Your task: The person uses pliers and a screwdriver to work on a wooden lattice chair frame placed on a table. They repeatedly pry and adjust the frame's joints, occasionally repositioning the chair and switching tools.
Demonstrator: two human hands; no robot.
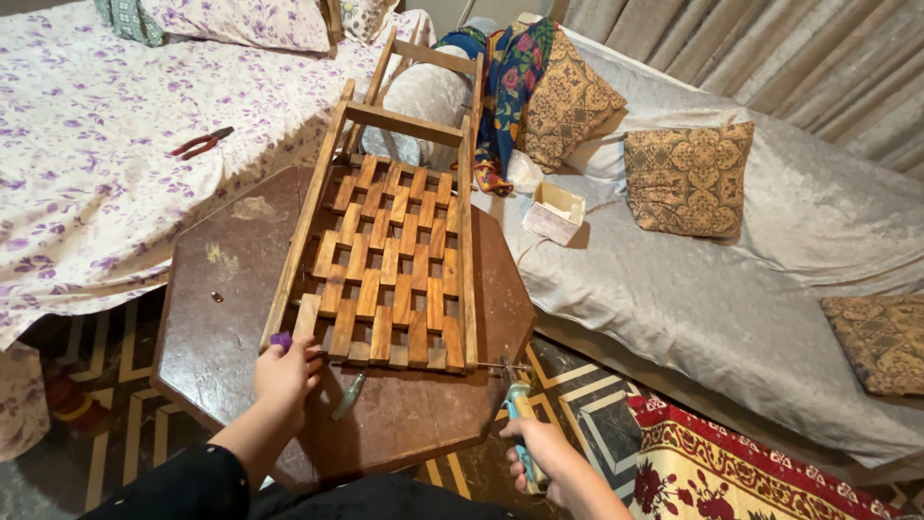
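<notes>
— Where does the brown slatted wooden lattice frame [395, 265] lie?

— Flat on the dark octagonal wooden worktop [226, 318], long axis running away from the person, far end propped toward the grey-covered sofa [770, 250].

— And the hands?

— The left hand [285, 374] grips the near left corner, fingers closed on it beside a small purple piece [281, 339]. The right hand [535, 451], fingers wrapped round a teal-handled tool [520, 416], holds its tip at the near right corner, possibly on a nail.

— Anything close by?

— Red-handled pliers [201, 143] lie on the floral bedsheet [87, 164], well apart.
</notes>
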